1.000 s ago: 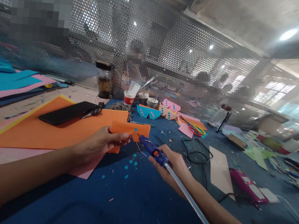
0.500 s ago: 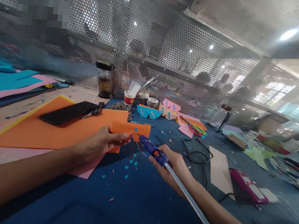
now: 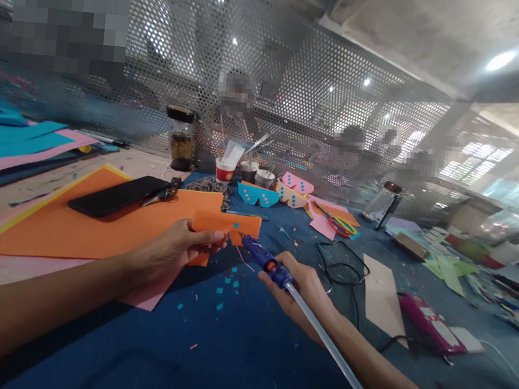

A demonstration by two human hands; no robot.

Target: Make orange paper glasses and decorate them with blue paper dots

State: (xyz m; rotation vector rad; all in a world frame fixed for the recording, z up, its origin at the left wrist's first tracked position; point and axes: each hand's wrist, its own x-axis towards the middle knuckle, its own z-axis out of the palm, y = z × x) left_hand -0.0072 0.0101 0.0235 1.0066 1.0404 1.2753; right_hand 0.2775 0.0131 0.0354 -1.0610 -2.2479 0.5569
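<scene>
Between its thumb and fingers, my left hand pinches a folded orange paper piece that carries one small blue square. My right hand is wrapped round a blue glue gun, its tip at the lower part of the orange piece, beside the blue square. A long clear glue stick sticks out of the gun's rear. Small blue paper squares lie scattered on the blue table below. Whether the tip touches the paper I cannot tell.
A black phone and small scissors rest on orange sheets. Behind stand a jar, cups and folded paper pieces. To the right lie a black cable, beige card and a magenta device.
</scene>
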